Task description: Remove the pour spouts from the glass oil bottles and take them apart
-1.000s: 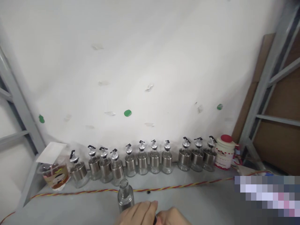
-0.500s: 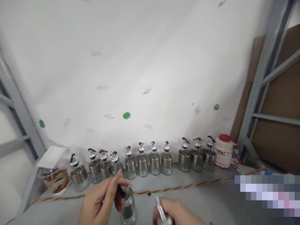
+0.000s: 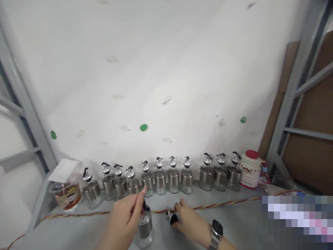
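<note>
Head view: the left hand [image 3: 127, 215] pinches a black pourer cap [image 3: 145, 207] onto the glass bottle [image 3: 145, 229] standing on the surface [image 3: 234, 218]. The right hand [image 3: 189, 220] closes on another small cap [image 3: 172, 218] just beside. The capping step seems underway; seating it calls for a straight push.

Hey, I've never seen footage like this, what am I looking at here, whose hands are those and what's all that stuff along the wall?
There is no machine here. The picture comes from a camera worn on a person's head, looking forward and down, so the two hands at the bottom are that person's own. The left hand pinches a small black part at the neck of a glass bottle with a steel sleeve standing on the grey table. The right hand, a watch on its wrist, touches a small black piece lying on the table. Along the white wall stands a row of similar bottles with pourer tops. A twisted red and yellow cable runs across the table.
</note>
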`<state>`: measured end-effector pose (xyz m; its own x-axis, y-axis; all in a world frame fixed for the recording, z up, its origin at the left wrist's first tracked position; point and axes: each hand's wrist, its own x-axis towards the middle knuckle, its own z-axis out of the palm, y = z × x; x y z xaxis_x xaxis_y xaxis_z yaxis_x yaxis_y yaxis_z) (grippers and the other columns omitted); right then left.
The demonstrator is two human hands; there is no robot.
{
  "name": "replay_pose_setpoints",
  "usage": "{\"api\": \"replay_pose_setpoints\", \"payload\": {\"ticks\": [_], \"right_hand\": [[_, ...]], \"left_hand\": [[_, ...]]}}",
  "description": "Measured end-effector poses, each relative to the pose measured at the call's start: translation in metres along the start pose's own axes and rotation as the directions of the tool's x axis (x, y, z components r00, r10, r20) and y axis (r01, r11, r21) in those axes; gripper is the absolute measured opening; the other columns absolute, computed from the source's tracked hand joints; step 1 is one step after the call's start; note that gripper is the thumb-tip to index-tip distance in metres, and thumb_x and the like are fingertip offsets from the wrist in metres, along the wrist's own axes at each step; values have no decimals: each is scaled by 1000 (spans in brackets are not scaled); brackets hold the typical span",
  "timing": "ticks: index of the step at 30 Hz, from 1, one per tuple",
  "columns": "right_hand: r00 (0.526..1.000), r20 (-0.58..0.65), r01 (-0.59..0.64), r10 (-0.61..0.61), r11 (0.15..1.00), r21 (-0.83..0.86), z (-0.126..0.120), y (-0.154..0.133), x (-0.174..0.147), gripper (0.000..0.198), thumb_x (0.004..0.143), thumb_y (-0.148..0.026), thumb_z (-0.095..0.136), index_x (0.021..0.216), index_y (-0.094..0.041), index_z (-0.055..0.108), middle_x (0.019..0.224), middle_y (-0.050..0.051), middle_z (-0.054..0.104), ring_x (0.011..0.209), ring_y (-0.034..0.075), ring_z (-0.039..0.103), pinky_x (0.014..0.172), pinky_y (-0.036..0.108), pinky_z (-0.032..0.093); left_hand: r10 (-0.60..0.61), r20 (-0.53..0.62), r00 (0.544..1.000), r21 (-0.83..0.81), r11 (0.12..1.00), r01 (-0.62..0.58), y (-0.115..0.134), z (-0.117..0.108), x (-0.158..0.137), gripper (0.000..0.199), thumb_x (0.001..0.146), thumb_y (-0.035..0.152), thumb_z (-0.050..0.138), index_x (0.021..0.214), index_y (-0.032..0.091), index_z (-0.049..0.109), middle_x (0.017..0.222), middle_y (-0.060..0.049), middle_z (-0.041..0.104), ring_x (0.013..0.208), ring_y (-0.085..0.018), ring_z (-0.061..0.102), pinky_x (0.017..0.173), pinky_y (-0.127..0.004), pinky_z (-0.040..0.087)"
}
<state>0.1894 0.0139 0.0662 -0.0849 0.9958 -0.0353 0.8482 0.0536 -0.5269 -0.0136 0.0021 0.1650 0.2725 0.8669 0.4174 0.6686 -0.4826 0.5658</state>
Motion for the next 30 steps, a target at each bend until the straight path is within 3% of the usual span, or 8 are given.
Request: {"api": "replay_pose_setpoints", "payload": {"ticks": [2, 4, 7, 9, 12, 20, 25, 30], "right_hand": [[998, -46, 54, -51, 996, 73, -10, -7, -5, 31, 75, -22, 58, 105, -15, 55, 108, 12, 54, 93, 23, 57, 81, 32, 41], [985, 26, 155, -171, 942, 298, -22, -14, -11, 40, 73, -31, 64, 110, -20, 53, 107, 6, 56, 85, 18, 58, 74, 27, 43], [912, 174, 156, -372, 705, 691, -31, -22, -18, 51, 64, -32, 73, 111, -22, 54, 102, 3, 60, 72, 13, 59, 62, 22, 45], [898, 187, 91, -399, 583, 807, -30, -25, -20, 38, 65, -32, 71, 98, -18, 60, 89, 3, 63, 65, 11, 59, 61, 23, 45], [916, 168, 42, -365, 503, 863, -23, -23, -16, 23, 67, -34, 68, 73, -13, 61, 67, 0, 61, 56, 10, 56, 57, 23, 45], [900, 160, 50, -406, 462, 885, -22, -23, -13, 16, 66, -27, 67, 72, -13, 60, 64, -2, 59, 50, 7, 52, 53, 20, 43], [932, 170, 49, -321, 575, 817, -16, -22, -8, 7, 69, -20, 56, 69, -14, 58, 62, -1, 60, 50, 8, 54, 51, 20, 43], [955, 182, 25, -236, 673, 739, -2, -4, 6, 10, 61, -9, 47, 65, -17, 51, 52, -6, 54, 46, 8, 53, 44, 17, 38]], "left_hand": [[-9, 99, 995, 63, 998, 3, 1, 9, 2, 49, 90, 42, 25, 52, 20, 46, 44, 3, 49, 49, -13, 55, 54, -21, 36], [-3, 165, 986, 143, 989, -21, 1, 18, 2, 50, 91, 39, 22, 53, 20, 48, 51, 0, 56, 54, -15, 58, 55, -22, 37], [15, 225, 974, 232, 970, -68, 1, 32, 1, 50, 91, 35, 20, 57, 20, 53, 59, -3, 63, 59, -17, 60, 55, -23, 37], [27, 262, 965, 257, 961, -97, 0, 39, -1, 49, 92, 33, 20, 62, 20, 57, 63, -3, 65, 61, -17, 61, 56, -23, 37], [20, 307, 951, 276, 955, -109, -1, 47, -3, 49, 92, 34, 21, 66, 20, 60, 66, -4, 67, 64, -18, 63, 57, -24, 37], [24, 353, 935, 212, 972, -105, -5, 63, -4, 52, 92, 33, 20, 67, 20, 63, 67, -5, 68, 64, -17, 62, 60, -22, 40], [38, 407, 913, 117, 989, -93, -3, 65, -5, 55, 92, 36, 19, 65, 20, 64, 65, -3, 68, 63, -15, 62, 60, -21, 40], [-1, 398, 917, 141, 988, -60, -5, 78, -7, 51, 90, 42, 23, 76, 20, 66, 73, -6, 70, 69, -20, 65, 61, -25, 43]]}}
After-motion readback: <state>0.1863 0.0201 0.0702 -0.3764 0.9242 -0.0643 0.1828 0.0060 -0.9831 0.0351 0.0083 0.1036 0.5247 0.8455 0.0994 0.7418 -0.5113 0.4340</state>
